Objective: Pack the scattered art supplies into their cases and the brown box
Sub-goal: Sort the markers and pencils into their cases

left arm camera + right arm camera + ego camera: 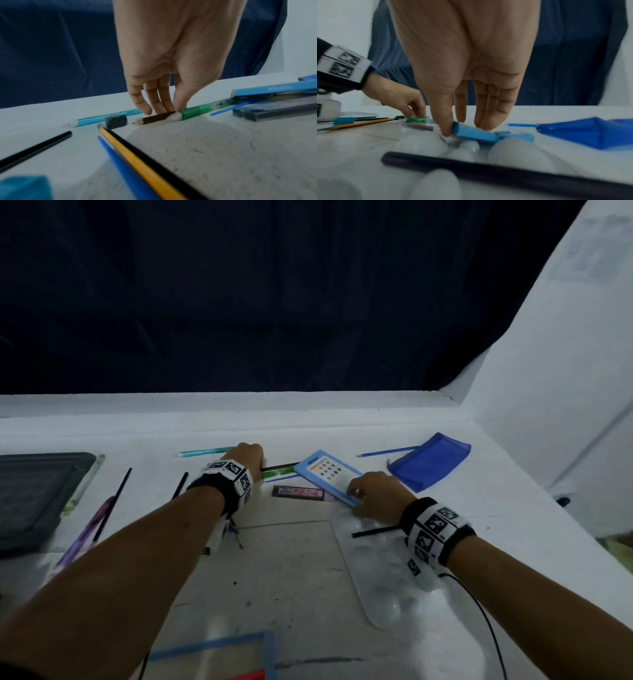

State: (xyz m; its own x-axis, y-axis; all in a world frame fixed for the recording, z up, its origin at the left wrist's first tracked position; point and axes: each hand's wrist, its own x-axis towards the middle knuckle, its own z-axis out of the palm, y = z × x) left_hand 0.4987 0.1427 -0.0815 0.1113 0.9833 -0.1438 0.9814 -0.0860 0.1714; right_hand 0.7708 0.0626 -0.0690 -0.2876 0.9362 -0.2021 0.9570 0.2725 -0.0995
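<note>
On the white table in front of me, my left hand is reaching to the far side, its fingertips coming down on a short brown pencil that is lying tip to tip against a green pen; thumb and fingers are closing on the pencil, probably so I can lift it away for packing, though I cannot tell whether it is off the table. My right hand is pinching the near edge of a flat light-blue case, thumb on one side and fingers on the other, likely to steady it or pick it up; its lid is down, so I cannot tell what it is holding. Just beyond it a blue mesh pouch is lying slack, with a blue pencil beside its mouth, not inside. A teal pen, a small grey eraser and black sticks are lying loose around my left hand. I am not seeing a brown box clearly.
</note>
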